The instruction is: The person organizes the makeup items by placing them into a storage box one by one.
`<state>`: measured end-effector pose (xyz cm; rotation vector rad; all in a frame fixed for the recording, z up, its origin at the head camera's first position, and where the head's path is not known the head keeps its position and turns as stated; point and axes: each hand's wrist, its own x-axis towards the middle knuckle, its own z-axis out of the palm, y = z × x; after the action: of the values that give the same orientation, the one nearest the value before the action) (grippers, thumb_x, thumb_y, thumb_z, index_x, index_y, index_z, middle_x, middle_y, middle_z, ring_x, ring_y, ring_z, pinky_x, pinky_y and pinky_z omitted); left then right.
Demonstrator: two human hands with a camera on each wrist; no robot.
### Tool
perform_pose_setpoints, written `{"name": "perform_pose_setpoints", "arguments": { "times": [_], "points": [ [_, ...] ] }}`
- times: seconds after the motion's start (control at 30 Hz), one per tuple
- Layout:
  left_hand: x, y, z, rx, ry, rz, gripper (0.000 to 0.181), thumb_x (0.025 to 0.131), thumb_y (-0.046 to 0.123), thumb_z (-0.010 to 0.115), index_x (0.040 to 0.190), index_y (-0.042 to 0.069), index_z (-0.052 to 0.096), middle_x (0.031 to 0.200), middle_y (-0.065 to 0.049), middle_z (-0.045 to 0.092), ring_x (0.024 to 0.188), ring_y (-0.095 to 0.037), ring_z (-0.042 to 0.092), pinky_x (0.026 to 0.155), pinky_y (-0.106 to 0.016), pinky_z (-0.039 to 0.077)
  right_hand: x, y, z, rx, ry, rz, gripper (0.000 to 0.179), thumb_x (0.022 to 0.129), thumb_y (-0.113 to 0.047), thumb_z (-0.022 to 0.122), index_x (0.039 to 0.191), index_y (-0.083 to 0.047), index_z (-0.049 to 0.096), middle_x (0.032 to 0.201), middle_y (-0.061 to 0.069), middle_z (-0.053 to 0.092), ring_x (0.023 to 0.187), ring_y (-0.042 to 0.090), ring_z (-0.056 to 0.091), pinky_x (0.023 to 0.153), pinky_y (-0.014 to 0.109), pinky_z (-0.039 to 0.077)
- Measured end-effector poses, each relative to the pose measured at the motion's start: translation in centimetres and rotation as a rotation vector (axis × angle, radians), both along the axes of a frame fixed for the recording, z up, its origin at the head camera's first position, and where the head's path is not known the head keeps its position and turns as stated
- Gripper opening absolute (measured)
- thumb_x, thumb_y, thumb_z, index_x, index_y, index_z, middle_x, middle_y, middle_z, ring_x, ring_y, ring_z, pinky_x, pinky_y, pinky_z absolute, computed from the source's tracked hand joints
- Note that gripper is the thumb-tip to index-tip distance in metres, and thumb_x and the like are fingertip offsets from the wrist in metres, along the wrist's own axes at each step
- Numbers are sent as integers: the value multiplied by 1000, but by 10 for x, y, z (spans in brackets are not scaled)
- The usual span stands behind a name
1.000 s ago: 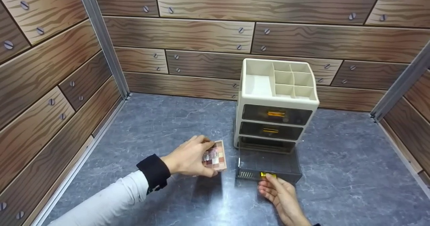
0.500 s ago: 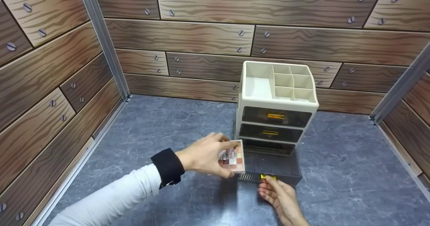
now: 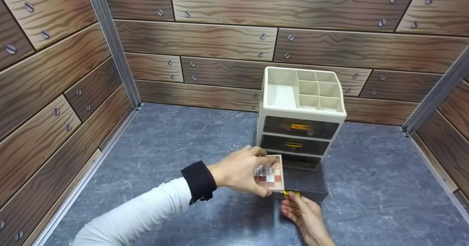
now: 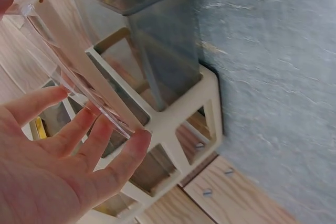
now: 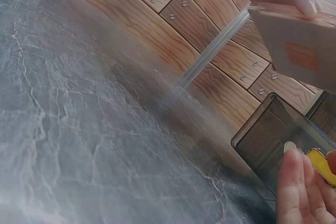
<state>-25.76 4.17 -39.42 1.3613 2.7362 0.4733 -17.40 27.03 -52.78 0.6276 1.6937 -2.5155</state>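
Observation:
My left hand (image 3: pixel 243 171) grips an eyeshadow palette (image 3: pixel 274 176) by its edges, thumb on the near side and fingers on the far side. The palette shows a grid of pink, brown and pale squares under a clear lid. It is held above the left part of the pulled-out bottom drawer (image 3: pixel 307 180), which is dark and see-through. My right hand (image 3: pixel 306 215) pinches the drawer's gold handle (image 3: pixel 296 193) between thumb and fingers. In the right wrist view, the plain underside of the palette (image 5: pixel 299 51) hangs over the drawer's corner.
The cream organizer (image 3: pixel 304 112) stands near the back wall, with two upper drawers (image 3: pixel 301 127) closed and divided compartments on top. Wood-patterned walls (image 3: pixel 220 37) enclose the grey marbled surface (image 3: pixel 176 143) at the back and both sides.
My left hand has carried the palette rightward, from beside the organizer to over the open drawer. The right hand has stayed at the drawer handle, and the drawer looks equally far out.

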Motion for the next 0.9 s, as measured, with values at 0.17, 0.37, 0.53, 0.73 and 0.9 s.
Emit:
{"name": "perform_pose_setpoints", "arguments": {
  "times": [0.17,0.37,0.53,0.73,0.9],
  "points": [
    [0,11,-1,-3,28,-17,90,78,60,81,156,25,52,145,-7,58,118,-21,55,95,-30,53,1,0,1,-4,20,18,19,108,-13,56,97,-5,69,80,4,74,73,10,73,72,24,64],
    [-2,22,-4,-14,31,-25,88,79,61,80,156,27,52,146,-8,58,123,-23,56,102,-35,53,2,2,1,8,53,36,18,108,-11,52,101,-3,67,82,3,74,77,12,74,75,26,65],
    [-5,30,-8,1,6,-30,88,79,59,82,156,29,52,147,-7,58,123,-22,55,100,-34,54,4,3,-1,2,73,62,22,110,-12,49,106,-2,68,86,5,75,82,15,74,79,29,65],
    [-11,41,-10,13,7,-38,86,78,61,81,154,29,55,148,-7,59,122,-23,57,99,-33,54,6,4,-3,-20,103,83,27,112,-13,45,107,-7,71,88,6,75,84,16,74,82,29,64],
    [-16,50,-12,8,4,-66,83,78,61,82,151,28,59,145,-7,63,121,-25,60,100,-32,53,7,5,-3,-3,105,83,26,112,-12,44,108,-6,69,89,5,75,85,16,74,83,29,64]
  ]
}}
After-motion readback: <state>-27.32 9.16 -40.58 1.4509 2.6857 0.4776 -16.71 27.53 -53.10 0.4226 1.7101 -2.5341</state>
